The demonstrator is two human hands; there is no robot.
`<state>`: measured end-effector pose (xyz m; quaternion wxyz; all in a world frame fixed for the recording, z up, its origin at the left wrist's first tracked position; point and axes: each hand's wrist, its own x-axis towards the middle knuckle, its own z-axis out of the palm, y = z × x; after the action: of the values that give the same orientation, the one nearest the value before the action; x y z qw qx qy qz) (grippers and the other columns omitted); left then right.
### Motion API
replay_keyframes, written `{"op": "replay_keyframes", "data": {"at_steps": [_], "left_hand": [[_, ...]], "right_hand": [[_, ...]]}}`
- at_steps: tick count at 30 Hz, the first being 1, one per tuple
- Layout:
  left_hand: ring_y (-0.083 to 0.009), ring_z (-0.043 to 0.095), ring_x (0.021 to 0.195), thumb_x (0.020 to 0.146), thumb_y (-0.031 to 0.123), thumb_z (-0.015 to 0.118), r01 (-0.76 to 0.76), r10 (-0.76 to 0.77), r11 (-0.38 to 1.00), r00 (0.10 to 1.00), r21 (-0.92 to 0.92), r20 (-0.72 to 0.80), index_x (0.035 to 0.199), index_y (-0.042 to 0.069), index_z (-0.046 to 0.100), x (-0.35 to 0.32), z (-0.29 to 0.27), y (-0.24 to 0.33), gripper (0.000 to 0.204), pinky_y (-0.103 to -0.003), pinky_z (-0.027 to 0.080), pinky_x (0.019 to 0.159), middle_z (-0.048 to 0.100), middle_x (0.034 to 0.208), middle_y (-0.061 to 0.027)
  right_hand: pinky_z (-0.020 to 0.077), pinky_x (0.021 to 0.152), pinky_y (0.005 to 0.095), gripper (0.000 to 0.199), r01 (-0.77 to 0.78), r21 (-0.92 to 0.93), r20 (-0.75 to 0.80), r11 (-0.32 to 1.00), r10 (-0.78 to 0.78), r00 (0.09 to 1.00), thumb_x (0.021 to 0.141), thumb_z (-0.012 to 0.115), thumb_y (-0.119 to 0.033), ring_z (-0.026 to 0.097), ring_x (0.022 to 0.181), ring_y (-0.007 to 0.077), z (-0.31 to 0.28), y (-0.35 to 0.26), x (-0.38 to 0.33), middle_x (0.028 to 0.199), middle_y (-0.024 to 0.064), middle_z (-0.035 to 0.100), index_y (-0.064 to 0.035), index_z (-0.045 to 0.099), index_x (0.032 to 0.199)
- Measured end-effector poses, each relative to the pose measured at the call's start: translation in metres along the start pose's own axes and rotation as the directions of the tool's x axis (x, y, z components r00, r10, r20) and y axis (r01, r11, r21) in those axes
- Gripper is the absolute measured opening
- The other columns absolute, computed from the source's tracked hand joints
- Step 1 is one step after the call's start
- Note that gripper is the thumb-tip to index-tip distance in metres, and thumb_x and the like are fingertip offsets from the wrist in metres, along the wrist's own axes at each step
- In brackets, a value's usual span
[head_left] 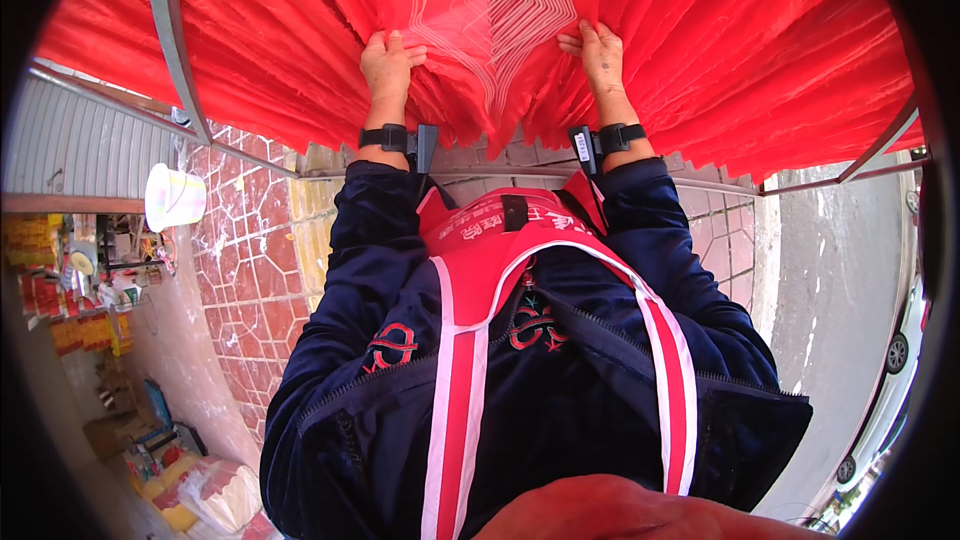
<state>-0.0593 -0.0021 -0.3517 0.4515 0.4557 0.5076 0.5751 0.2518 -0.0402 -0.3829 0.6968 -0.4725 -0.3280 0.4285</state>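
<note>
A wide mass of thin red sheets (720,50) hangs in many folded layers before me, with pale edges nested in V shapes at the middle. At the left of that opening, my left hand (390,64) is closed on the sheets' edge, some fingers extended inward. My right hand (601,56) pinches the layers across from it, its fingertips partly sunk in the folds. Between the hands the layers spread apart and dip to a point. Whether the sheets are paper, film or cloth I cannot tell. Both wrists wear black straps.
A grey metal frame (172,35) surrounds the red sheets, with a low rail near my waist. On the left are a pale bucket (174,198), red paving (250,275) and shop goods. A grey road (845,280) with parked cars lies to the right.
</note>
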Motion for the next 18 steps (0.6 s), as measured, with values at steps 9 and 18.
{"op": "replay_keyframes", "data": {"at_steps": [9, 18], "left_hand": [[-0.0248, 0.071, 0.067, 0.102, 0.013, 0.046, -0.068, 0.071, 0.997, 0.994, 0.042, -0.080, 0.118, -0.008, 0.052, 0.007, -0.048, 0.009, 0.027, -0.029, 0.059, 0.053, 0.065, 0.093, -0.0168], [-0.0179, 0.068, 0.054, 0.101, 0.020, 0.052, -0.106, 0.233, 0.892, 0.941, 0.439, -0.247, 0.109, -0.005, 0.059, 0.002, -0.084, 0.029, 0.027, -0.026, 0.050, 0.042, 0.068, 0.076, -0.0116]], "right_hand": [[0.0621, 0.064, 0.0328, 0.019, 0.091, -0.011, -0.069, 0.996, -0.092, 0.993, 0.100, 0.052, -0.010, 0.072, 0.076, 0.0272, -0.049, -0.027, -0.003, 0.087, 0.0109, 0.063, 0.0068, 0.060, 0.101], [0.0620, 0.064, 0.0338, 0.021, 0.175, -0.082, -0.182, 0.981, -0.187, 0.965, 0.100, 0.051, -0.011, 0.072, 0.075, 0.0278, -0.067, -0.046, -0.019, 0.085, 0.0126, 0.064, 0.0076, 0.059, 0.102]]}}
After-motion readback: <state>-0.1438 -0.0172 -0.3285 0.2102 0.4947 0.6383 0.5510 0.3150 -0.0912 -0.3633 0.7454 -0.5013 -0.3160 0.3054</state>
